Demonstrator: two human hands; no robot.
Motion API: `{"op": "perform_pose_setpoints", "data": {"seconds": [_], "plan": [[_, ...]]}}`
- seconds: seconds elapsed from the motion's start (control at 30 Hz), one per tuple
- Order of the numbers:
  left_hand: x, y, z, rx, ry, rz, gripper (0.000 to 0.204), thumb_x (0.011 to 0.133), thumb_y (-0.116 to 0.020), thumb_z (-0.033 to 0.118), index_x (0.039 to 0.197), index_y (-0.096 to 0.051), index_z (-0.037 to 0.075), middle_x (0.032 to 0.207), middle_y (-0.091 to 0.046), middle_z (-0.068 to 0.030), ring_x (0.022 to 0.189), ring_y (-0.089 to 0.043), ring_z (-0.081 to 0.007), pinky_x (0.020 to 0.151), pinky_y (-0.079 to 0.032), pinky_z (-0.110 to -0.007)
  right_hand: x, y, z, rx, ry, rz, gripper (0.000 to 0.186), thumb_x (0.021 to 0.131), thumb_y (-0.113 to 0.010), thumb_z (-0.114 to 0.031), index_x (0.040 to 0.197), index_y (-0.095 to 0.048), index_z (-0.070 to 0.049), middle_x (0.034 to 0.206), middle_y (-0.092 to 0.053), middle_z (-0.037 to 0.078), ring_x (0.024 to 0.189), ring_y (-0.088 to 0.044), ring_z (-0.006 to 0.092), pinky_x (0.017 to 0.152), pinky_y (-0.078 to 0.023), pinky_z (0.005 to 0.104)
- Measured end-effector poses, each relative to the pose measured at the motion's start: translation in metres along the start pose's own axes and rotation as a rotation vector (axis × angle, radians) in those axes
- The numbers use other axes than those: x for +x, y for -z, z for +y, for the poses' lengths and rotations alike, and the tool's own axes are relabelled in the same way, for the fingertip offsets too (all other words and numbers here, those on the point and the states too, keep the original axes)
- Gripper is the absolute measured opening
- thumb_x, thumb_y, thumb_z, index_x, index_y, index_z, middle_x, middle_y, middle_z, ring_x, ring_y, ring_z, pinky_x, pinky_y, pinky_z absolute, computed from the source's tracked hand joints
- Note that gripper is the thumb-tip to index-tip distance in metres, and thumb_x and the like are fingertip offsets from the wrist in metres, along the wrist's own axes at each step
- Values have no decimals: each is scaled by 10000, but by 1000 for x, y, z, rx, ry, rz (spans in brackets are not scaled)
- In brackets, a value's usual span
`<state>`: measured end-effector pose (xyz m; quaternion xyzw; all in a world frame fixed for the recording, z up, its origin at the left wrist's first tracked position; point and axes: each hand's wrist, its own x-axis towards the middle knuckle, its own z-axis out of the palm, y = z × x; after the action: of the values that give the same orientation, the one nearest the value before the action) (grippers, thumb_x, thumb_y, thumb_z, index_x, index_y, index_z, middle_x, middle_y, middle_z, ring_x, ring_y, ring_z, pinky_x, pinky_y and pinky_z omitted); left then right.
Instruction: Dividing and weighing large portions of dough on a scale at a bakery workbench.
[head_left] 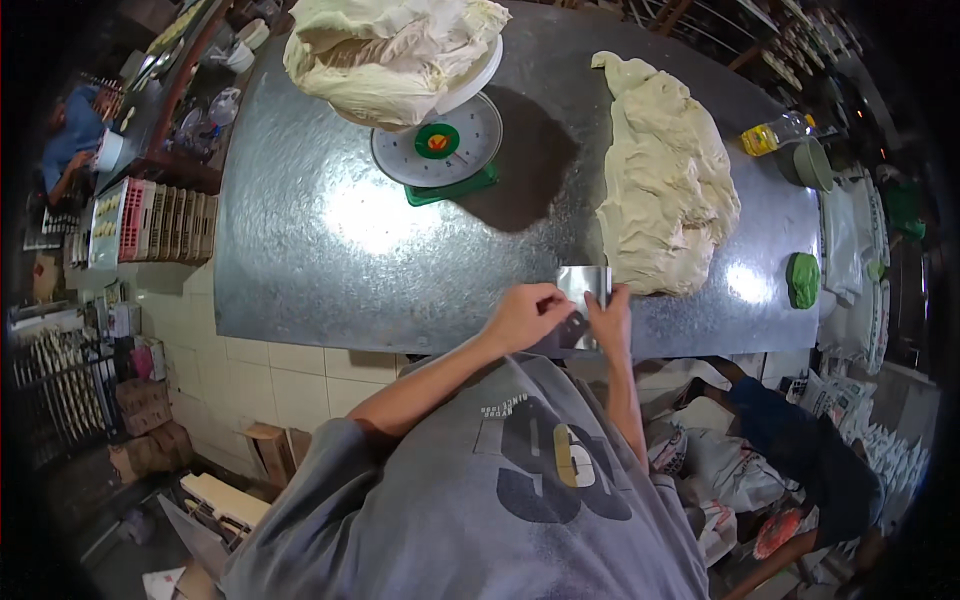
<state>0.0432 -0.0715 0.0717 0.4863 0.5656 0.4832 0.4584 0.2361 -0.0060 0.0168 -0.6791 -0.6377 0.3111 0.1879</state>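
Note:
My right hand (612, 318) grips an upright metal dough scraper (577, 284) at the near edge of the steel table (290, 285). My left hand (530, 320) is closed, its curled fingertips against the scraper's left side; whatever they pinch is too small to make out. Just beyond the scraper lies a long slab of pale dough (665, 180). Farther back, a green dial scale (450, 195) carries a white bowl (480, 78) heaped with dough (385, 55).
An oil bottle (770, 135), a grey-green container (810, 162) and a green bundle (802, 280) line the table's right side. At left are stacked crates (170, 220) and a co-worker (75, 140). Another person (790, 440) bends among sacks (720, 470) at lower right.

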Motion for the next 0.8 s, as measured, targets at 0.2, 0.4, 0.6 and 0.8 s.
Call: {"op": "perform_pose_setpoints", "data": {"seconds": [0.2, 0.4, 0.6, 0.8], "plan": [[19, 163, 75, 343, -430, 592, 151, 811, -664, 22, 959, -682, 45, 889, -682, -36, 704, -559, -117, 639, -450, -219, 1, -21, -36, -498, 175, 71, 409, 831, -677, -236, 1140, -529, -14, 1090, -591, 188, 949, -595, 349, 804, -498, 400], [122, 289, 129, 243, -334, 693, 702, 796, -728, 462, 1301, -517, 23, 1303, -496, -173, 1100, -539, -263, 943, -447, -360, 53, -2, -254, 636, 668, 79, 551, 911, -624, -294, 1290, -440, 60, 1188, -549, 220, 996, -577, 282, 862, -486, 358], [191, 202, 124, 444, -186, 482, 885, 711, -619, 735, 1299, -532, 80, 1163, -587, -216, 914, -648, -299, 782, -555, -373, 118, 37, -271, 858, 201, -226, 437, 910, -596, -307, 1178, -559, 36, 1032, -648, 167, 890, -630, 212, 775, -521, 302], [184, 108, 152, -834, -439, 72, 626, 822, -670, 370, 1296, -417, 48, 1128, -586, -157, 939, -593, -266, 830, -493, -383, 84, 173, -291, 1008, 306, 72, 210, 777, -587, -100, 952, -633, 6, 919, -655, 107, 810, -607, 204, 767, -506, 282]]}}
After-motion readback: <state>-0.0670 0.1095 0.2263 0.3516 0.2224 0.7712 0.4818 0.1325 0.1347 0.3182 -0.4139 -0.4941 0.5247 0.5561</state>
